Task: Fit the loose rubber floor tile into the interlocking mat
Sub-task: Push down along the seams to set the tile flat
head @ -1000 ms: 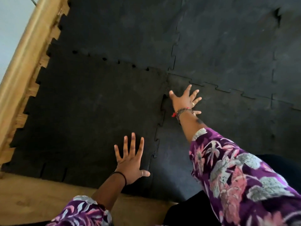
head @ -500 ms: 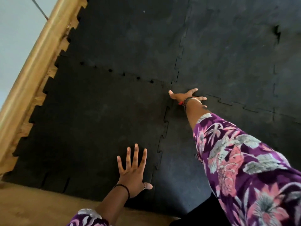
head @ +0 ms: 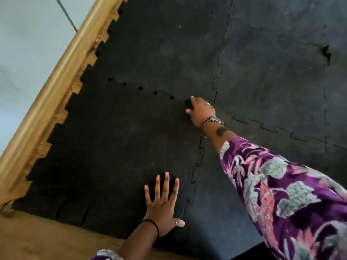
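Note:
The loose black rubber tile (head: 116,151) lies at the near left of the interlocking mat (head: 272,76), its toothed edges meeting neighbours on the far and right sides. Small dark gaps dot its far seam (head: 148,91). My left hand (head: 163,207) rests flat on the tile's near right part, fingers spread, holding nothing. My right hand (head: 201,109) reaches far forward and presses down on the tile's far right corner where the seams cross, fingers bent against the surface, gripping nothing.
A wooden skirting board (head: 56,87) runs diagonally along the left, with a pale wall (head: 28,44) behind it. Bare wooden floor (head: 47,239) shows at the near edge. A raised notch (head: 326,53) marks a seam at far right.
My right hand has moved left and farther away, from the vertical seam to the tile's far right corner. The view has shifted forward. My left hand stays flat on the tile.

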